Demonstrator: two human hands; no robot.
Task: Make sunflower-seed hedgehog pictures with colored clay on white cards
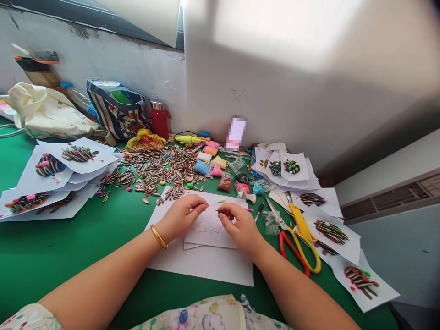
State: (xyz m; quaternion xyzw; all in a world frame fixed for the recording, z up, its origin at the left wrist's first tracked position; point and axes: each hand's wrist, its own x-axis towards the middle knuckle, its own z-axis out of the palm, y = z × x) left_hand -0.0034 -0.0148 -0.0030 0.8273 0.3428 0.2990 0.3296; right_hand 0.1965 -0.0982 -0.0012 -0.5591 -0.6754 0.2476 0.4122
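Both my hands hover over white paper (206,266) on the green table. A thumb-and-finger pinch closes my left hand (184,216), with a gold bangle at its wrist; whatever is in the pinch is too small to make out. Between the fingertips of my right hand (240,224) sits a small dark piece (217,211), kind unclear. Below them a sheet bears a line drawing (210,224) with a scaly-looking oval body. A pale green lump (221,200) lies just beyond the fingertips. Right of my right hand are a black pen (259,212) and a thin pink tool (248,210).
Sunflower seeds (165,167) are heaped behind the paper, beside bags of coloured clay (202,167). Scissors (292,233) with yellow and red handles and a yellow utility knife (302,222) lie right. Seed-covered pictures are stacked left (80,156) and right (332,231). A phone (236,134) leans on the wall.
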